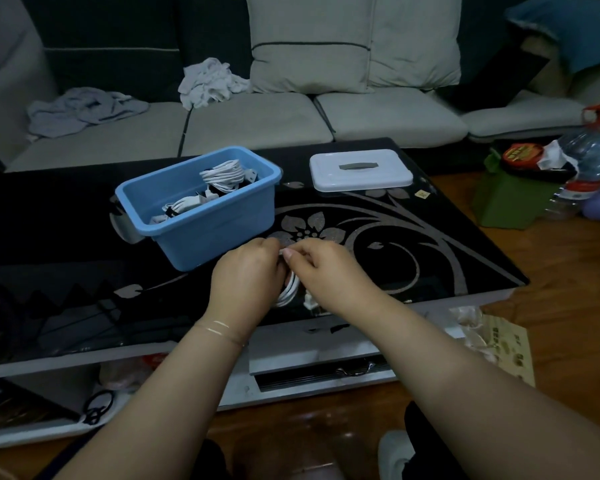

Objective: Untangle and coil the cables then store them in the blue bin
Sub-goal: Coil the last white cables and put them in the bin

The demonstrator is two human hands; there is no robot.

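Observation:
A coiled white cable (289, 289) hangs between my two hands above the front of the black glass table (430, 244). My left hand (246, 275) is closed around the coil's left side. My right hand (329, 271) pinches the cable at the top with its fingertips, and a white plug (309, 301) dangles just below it. The blue bin (201, 216) stands behind and to the left of my hands. Inside it lie coiled white cables (222, 176), one bundle at the back and another toward the front left.
The bin's white lid (361, 171) with a grey handle lies at the back right of the table. A sofa with crumpled clothes (208, 81) runs behind. Bottles and a green bag (513, 199) stand on the floor to the right.

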